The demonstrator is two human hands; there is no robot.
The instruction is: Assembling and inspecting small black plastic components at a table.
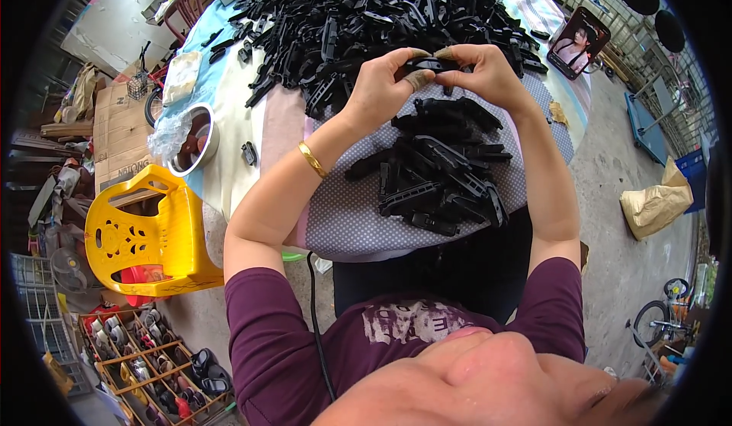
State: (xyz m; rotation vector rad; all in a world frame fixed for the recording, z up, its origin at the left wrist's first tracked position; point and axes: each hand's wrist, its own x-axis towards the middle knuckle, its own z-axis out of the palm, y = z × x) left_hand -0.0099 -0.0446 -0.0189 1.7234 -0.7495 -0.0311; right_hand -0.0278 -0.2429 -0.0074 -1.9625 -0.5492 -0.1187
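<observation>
Between the fingertips of both hands is a small, long black plastic part point(432, 65), held level above the table. My left hand point(387, 81) pinches its left end, with tan wrapping on the thumb. My right hand point(483, 77) grips the other end from the right, thumb below and fingers above. Just under the hands, a small pile of similar black parts point(438, 171) lies on the near side of the dotted cloth point(343, 213). Beyond them a large heap of black plastic parts point(381, 14) spreads over the far table.
A phone point(579, 43) stands at the table's right edge. On the left are a white bowl point(211, 142) with a clear plastic bag and a yellow plastic chair point(179, 232). A paper sack point(657, 201) stands on the floor at right; a shoe rack point(152, 365) is lower left.
</observation>
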